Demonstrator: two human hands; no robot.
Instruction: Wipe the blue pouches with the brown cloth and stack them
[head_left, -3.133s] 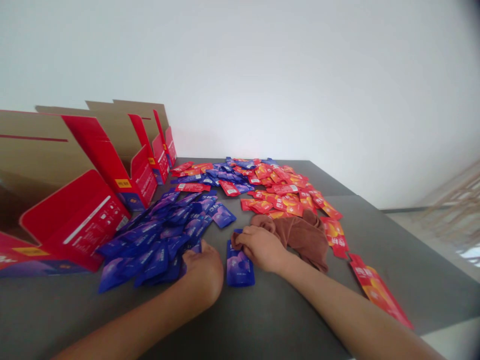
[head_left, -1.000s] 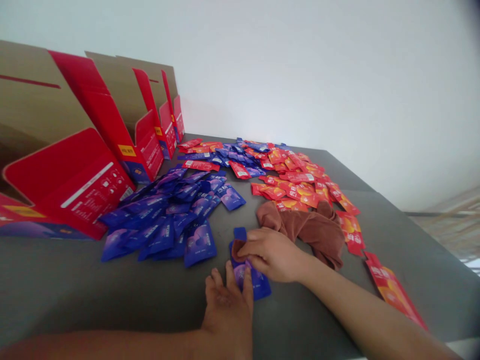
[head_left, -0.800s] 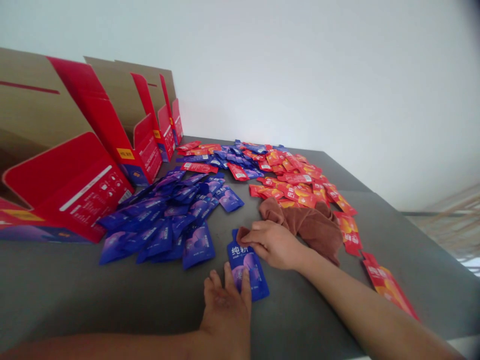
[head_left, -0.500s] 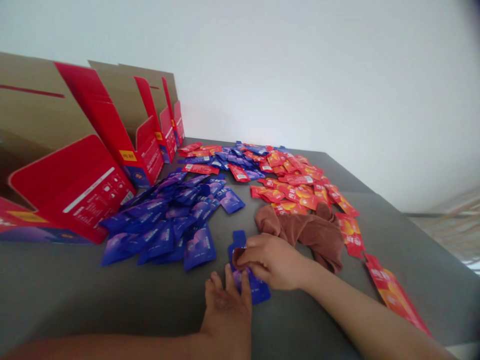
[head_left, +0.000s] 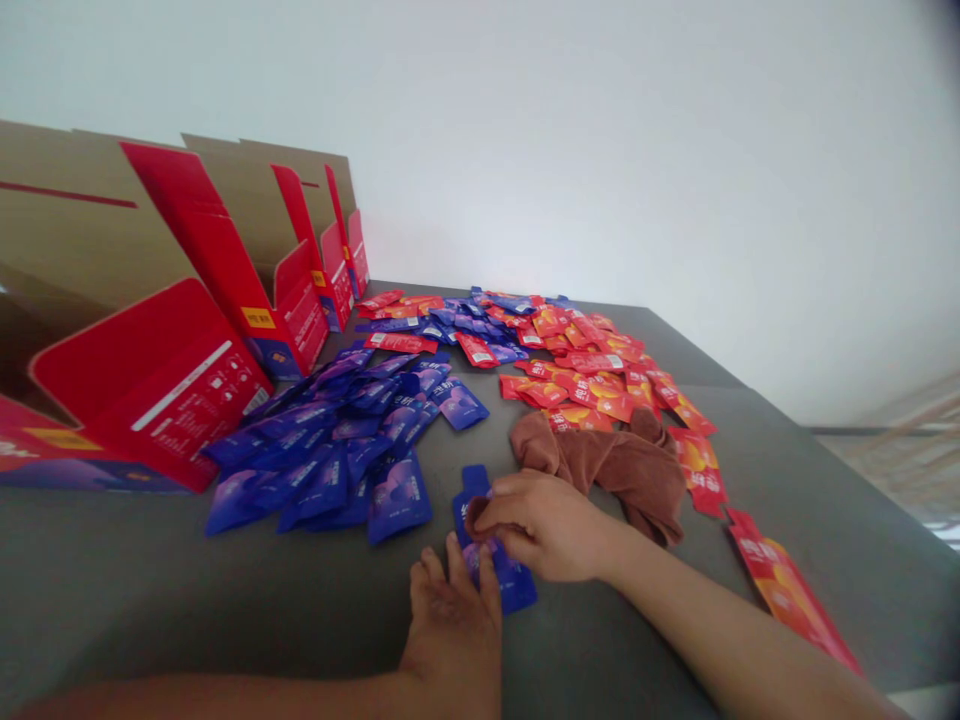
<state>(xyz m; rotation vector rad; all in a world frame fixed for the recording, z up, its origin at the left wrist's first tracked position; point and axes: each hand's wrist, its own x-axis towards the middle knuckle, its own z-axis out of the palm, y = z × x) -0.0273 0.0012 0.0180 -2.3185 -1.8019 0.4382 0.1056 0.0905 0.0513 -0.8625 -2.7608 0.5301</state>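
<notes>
A blue pouch [head_left: 516, 590] with a narrow spout end lies flat on the dark grey table, between my hands. My left hand [head_left: 454, 605] has its fingers spread, with the fingertips resting on the pouch's left side. Above the pouch my right hand [head_left: 551, 525] is closed on a bunched bit of brown cloth [head_left: 475, 515], which touches the pouch's upper part. The rest of the cloth [head_left: 611, 460] lies crumpled behind my right wrist; whether the two parts join is hidden by the hand.
Open red boxes [head_left: 154, 400] stand in a row along the left. A heap of blue pouches [head_left: 337, 430] lies beside them. Red and orange pouches [head_left: 592, 370] spread across the back right, and a single red pouch [head_left: 784, 580] lies near the right edge. A pale wall [head_left: 562, 150] rises behind.
Little differs. Both hands stay on the pouch, the right one still gripping the cloth. The pouch sits slightly farther left, and the whole view has shifted a little.
</notes>
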